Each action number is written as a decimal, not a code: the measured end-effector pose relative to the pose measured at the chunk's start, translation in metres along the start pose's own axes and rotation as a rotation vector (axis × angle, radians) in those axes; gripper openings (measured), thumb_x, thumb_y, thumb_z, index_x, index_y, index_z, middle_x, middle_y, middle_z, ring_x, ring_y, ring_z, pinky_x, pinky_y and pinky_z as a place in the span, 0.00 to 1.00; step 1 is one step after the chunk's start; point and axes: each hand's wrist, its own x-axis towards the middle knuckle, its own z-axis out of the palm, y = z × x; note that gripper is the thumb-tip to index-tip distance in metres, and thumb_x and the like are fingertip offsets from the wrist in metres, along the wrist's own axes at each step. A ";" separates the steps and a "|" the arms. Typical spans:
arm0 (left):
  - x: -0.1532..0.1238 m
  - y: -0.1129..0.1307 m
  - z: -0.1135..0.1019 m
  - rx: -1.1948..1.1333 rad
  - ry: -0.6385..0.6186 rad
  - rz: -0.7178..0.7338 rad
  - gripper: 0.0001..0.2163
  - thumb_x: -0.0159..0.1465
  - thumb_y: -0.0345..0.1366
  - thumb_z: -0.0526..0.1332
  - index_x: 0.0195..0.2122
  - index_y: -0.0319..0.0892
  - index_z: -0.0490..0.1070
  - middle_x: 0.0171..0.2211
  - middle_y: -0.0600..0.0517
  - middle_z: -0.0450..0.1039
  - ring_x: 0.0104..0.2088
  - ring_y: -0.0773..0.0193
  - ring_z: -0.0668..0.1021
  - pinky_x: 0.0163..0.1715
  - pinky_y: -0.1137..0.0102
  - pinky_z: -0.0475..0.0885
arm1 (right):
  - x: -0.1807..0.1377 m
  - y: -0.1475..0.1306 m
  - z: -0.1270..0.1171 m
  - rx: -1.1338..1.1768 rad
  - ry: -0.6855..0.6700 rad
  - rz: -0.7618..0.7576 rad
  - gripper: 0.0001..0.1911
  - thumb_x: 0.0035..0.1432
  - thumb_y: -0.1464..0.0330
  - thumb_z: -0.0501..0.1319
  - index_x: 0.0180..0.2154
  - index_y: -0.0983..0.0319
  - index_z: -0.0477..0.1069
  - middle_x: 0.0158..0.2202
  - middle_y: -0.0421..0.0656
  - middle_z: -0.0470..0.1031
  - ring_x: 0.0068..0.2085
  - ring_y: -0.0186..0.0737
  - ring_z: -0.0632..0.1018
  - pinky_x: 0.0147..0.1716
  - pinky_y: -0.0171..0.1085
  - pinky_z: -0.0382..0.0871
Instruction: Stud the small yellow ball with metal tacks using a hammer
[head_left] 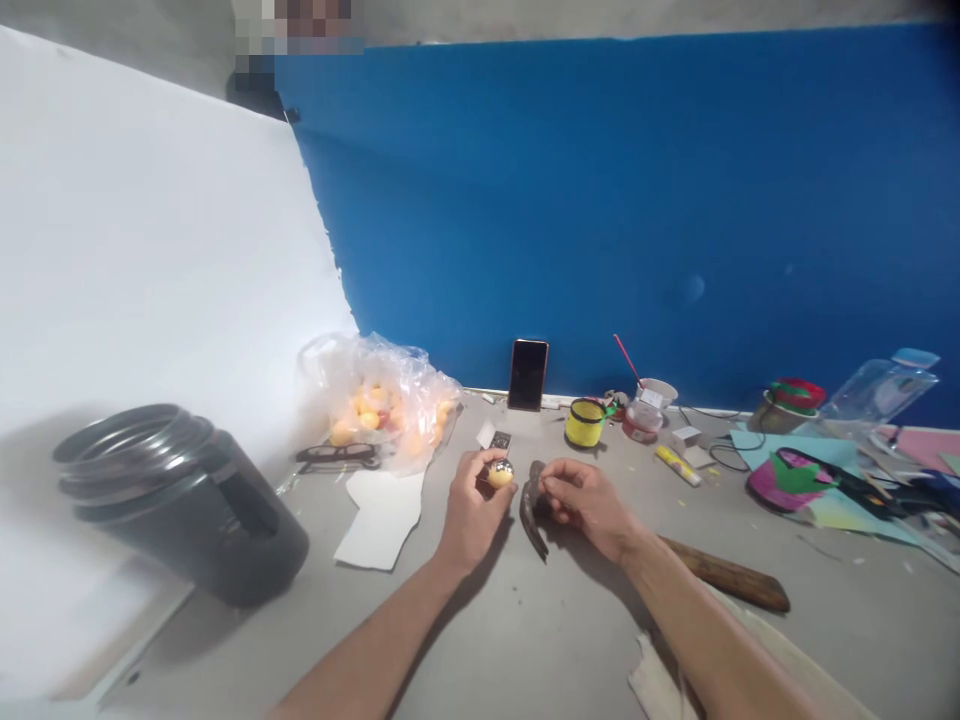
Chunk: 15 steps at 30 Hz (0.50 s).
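My left hand (472, 508) is closed round a small yellow ball (500, 479) whose top is covered with something dark and shiny. To its right, my right hand (589, 500) has thumb and forefinger pinched together; what is between them, if anything, is too small to make out. Right behind those fingertips lies the dark head of a claw hammer (534, 515) on the table. Its wooden handle (731, 575) comes out on the far side of my right forearm, which hides the middle. Just beyond my left hand is a small dark speckled piece (501, 440) beside a white scrap.
A clear bag of orange and yellow balls (375, 410), glasses (337, 457) and white paper (382, 520) lie left. A large dark jar (187, 510) stands nearer. A phone (528, 375) leans against the blue board. Rightward are a yellow cup (585, 424), glue stick (677, 466) and plastic bottle (877, 395).
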 end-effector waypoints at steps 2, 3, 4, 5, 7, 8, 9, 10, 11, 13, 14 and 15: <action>-0.001 0.000 0.000 0.014 0.012 0.059 0.15 0.57 0.29 0.64 0.46 0.44 0.76 0.46 0.48 0.75 0.44 0.59 0.79 0.44 0.67 0.74 | -0.001 -0.001 0.000 0.015 -0.018 0.007 0.22 0.41 0.57 0.80 0.32 0.62 0.76 0.31 0.41 0.76 0.26 0.29 0.68 0.22 0.29 0.58; -0.001 0.000 0.000 0.016 0.014 0.079 0.15 0.57 0.28 0.64 0.46 0.44 0.76 0.46 0.48 0.75 0.45 0.59 0.78 0.45 0.67 0.73 | -0.001 -0.001 0.000 0.022 -0.028 0.008 0.22 0.42 0.57 0.79 0.32 0.62 0.75 0.30 0.41 0.76 0.26 0.28 0.68 0.22 0.29 0.58; -0.001 0.000 0.000 0.017 0.011 0.088 0.15 0.57 0.28 0.63 0.46 0.44 0.76 0.46 0.48 0.75 0.46 0.59 0.78 0.46 0.66 0.73 | -0.001 -0.001 0.000 0.029 -0.037 0.011 0.21 0.42 0.57 0.79 0.31 0.62 0.75 0.30 0.41 0.76 0.26 0.28 0.68 0.22 0.29 0.58; -0.001 0.000 0.000 0.015 0.002 0.086 0.15 0.58 0.28 0.64 0.46 0.45 0.76 0.46 0.48 0.75 0.45 0.59 0.78 0.47 0.66 0.73 | -0.001 -0.002 0.000 0.035 -0.044 0.013 0.21 0.43 0.57 0.79 0.31 0.62 0.75 0.30 0.41 0.76 0.26 0.28 0.68 0.22 0.29 0.58; -0.001 0.000 0.000 -0.003 -0.024 0.052 0.15 0.58 0.29 0.65 0.47 0.44 0.76 0.46 0.48 0.75 0.44 0.59 0.78 0.47 0.66 0.73 | -0.002 -0.003 0.001 0.046 -0.048 0.016 0.21 0.43 0.57 0.79 0.30 0.62 0.75 0.30 0.41 0.75 0.26 0.28 0.68 0.22 0.29 0.58; -0.001 0.001 0.000 -0.020 -0.038 0.024 0.15 0.58 0.30 0.65 0.47 0.44 0.76 0.46 0.48 0.76 0.43 0.59 0.78 0.46 0.66 0.73 | -0.002 -0.003 0.001 0.052 -0.048 0.017 0.21 0.43 0.58 0.79 0.31 0.62 0.75 0.30 0.41 0.75 0.26 0.28 0.67 0.22 0.29 0.58; -0.001 0.001 0.000 -0.041 -0.051 -0.008 0.16 0.58 0.31 0.66 0.48 0.44 0.76 0.45 0.48 0.76 0.43 0.59 0.78 0.46 0.66 0.73 | -0.002 -0.003 0.001 0.057 -0.050 0.018 0.21 0.43 0.58 0.79 0.31 0.62 0.75 0.30 0.41 0.75 0.25 0.28 0.67 0.22 0.29 0.58; -0.001 0.002 0.000 -0.060 -0.062 -0.039 0.16 0.58 0.32 0.67 0.48 0.43 0.76 0.45 0.48 0.76 0.42 0.59 0.78 0.45 0.66 0.73 | -0.002 -0.003 0.002 0.061 -0.051 0.017 0.20 0.43 0.58 0.79 0.31 0.62 0.75 0.30 0.41 0.75 0.25 0.28 0.67 0.22 0.29 0.58; -0.001 0.003 0.000 -0.074 -0.066 -0.064 0.16 0.58 0.33 0.68 0.48 0.43 0.76 0.44 0.48 0.76 0.42 0.59 0.78 0.45 0.66 0.73 | -0.002 -0.004 0.002 0.064 -0.053 0.016 0.20 0.44 0.58 0.79 0.31 0.62 0.75 0.30 0.41 0.75 0.25 0.28 0.68 0.22 0.29 0.58; -0.001 0.004 -0.001 -0.078 -0.058 -0.079 0.16 0.57 0.35 0.69 0.48 0.44 0.77 0.43 0.49 0.75 0.41 0.60 0.78 0.44 0.67 0.73 | -0.002 -0.004 0.002 0.064 -0.054 0.014 0.20 0.43 0.58 0.79 0.30 0.62 0.75 0.30 0.41 0.75 0.25 0.28 0.68 0.22 0.29 0.59; -0.001 0.005 -0.001 -0.071 -0.052 -0.068 0.16 0.57 0.36 0.69 0.48 0.44 0.78 0.43 0.49 0.74 0.40 0.60 0.77 0.44 0.67 0.73 | -0.002 -0.004 0.002 0.063 -0.053 0.013 0.20 0.43 0.58 0.79 0.30 0.62 0.75 0.30 0.41 0.76 0.25 0.29 0.68 0.21 0.29 0.59; -0.002 0.005 -0.001 -0.064 -0.048 -0.050 0.16 0.58 0.36 0.69 0.48 0.45 0.79 0.43 0.49 0.73 0.40 0.60 0.77 0.44 0.67 0.73 | -0.002 -0.004 0.001 0.064 -0.052 0.011 0.20 0.43 0.58 0.79 0.30 0.62 0.75 0.30 0.41 0.76 0.25 0.29 0.68 0.21 0.29 0.59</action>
